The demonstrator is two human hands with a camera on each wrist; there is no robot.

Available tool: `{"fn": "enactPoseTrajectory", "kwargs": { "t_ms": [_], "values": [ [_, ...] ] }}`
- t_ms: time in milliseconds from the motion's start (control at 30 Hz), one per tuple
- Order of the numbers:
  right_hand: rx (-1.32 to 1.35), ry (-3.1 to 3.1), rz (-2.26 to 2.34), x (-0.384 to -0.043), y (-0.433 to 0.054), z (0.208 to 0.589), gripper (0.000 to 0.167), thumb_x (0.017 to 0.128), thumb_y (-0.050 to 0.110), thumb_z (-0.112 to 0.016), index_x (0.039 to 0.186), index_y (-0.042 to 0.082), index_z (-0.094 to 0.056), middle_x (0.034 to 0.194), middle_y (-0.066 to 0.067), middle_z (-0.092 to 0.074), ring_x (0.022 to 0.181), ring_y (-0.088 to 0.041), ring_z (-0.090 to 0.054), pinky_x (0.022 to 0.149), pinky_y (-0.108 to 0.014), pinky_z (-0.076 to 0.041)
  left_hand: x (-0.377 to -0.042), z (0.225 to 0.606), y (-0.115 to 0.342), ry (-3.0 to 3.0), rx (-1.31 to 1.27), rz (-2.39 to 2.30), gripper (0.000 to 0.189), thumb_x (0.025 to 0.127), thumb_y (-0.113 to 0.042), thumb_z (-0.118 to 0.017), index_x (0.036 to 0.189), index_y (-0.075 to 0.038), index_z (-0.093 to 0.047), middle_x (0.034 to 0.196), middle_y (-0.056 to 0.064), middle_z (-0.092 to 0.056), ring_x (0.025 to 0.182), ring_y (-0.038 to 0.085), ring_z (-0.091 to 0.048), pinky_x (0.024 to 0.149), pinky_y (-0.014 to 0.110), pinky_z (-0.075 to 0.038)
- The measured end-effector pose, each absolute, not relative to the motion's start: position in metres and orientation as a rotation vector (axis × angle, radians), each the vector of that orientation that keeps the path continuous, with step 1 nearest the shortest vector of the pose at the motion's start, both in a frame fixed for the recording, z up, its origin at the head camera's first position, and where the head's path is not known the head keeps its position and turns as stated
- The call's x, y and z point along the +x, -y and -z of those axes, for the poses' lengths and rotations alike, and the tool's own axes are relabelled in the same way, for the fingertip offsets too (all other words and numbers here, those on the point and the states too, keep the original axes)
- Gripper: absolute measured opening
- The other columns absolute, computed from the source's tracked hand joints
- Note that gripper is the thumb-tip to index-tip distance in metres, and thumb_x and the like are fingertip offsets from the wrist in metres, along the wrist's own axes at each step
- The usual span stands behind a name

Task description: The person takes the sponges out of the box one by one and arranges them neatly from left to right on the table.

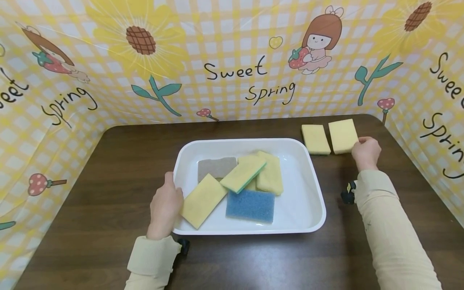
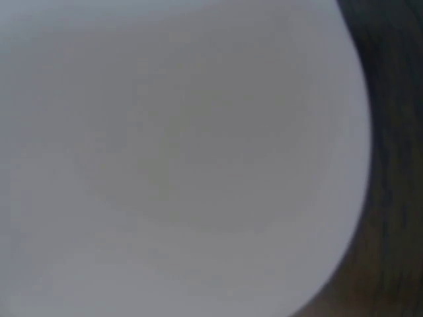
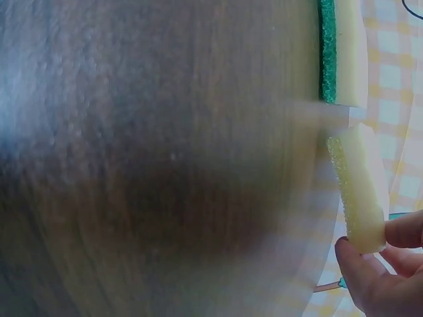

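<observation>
The right hand (image 1: 366, 152) was holding a light yellow sponge (image 1: 342, 136) between thumb and fingers, to the right of the tray (image 1: 299, 189), near its far corner. A second sponge (image 1: 315, 139) with green underside lay between this one and the tray. The left hand (image 1: 166, 204) had its fingers gripping the tray's left rim. Inside the tray were a blue sponge (image 1: 250, 206), a grey sponge (image 1: 216, 167) and other yellow sponges (image 1: 204, 201).

We see long, pale cream sleeves (image 1: 398, 233) with broad matching cuffs (image 1: 150, 255), the left one finely ribbed. A small black device (image 1: 184, 247) shows beside each cuff; we make out a yellowish marking (image 1: 349, 187) on the right one.
</observation>
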State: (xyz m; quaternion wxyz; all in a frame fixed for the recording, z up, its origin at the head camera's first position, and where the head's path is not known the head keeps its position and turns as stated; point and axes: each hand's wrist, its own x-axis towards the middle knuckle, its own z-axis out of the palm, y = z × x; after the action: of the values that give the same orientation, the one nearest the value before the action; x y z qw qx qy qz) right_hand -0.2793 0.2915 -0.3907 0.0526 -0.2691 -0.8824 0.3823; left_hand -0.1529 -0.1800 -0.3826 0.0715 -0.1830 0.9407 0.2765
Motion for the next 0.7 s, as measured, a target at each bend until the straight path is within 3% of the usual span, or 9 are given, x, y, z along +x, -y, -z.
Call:
{"fn": "enactPoseTrajectory", "kwargs": {
  "t_ms": [700],
  "values": [
    [-0.796,2.770,-1.139,-0.2818,-0.2943,0.3983,0.048,0.095,0.013,-0.031,0.134,-0.009,-0.047,0.137,-0.030,-0.048,0.126,-0.042,-0.043,0.104,-0.047,-0.035,-0.1537,0.3827,0.1801,-2.822,-0.549,-0.829,0.044,0.097,-0.011,-0.038,0.138,-0.002,-0.028,0.111,0.031,-0.061,0.071,0.030,-0.059,0.051,0.032,-0.041]
  ]
}}
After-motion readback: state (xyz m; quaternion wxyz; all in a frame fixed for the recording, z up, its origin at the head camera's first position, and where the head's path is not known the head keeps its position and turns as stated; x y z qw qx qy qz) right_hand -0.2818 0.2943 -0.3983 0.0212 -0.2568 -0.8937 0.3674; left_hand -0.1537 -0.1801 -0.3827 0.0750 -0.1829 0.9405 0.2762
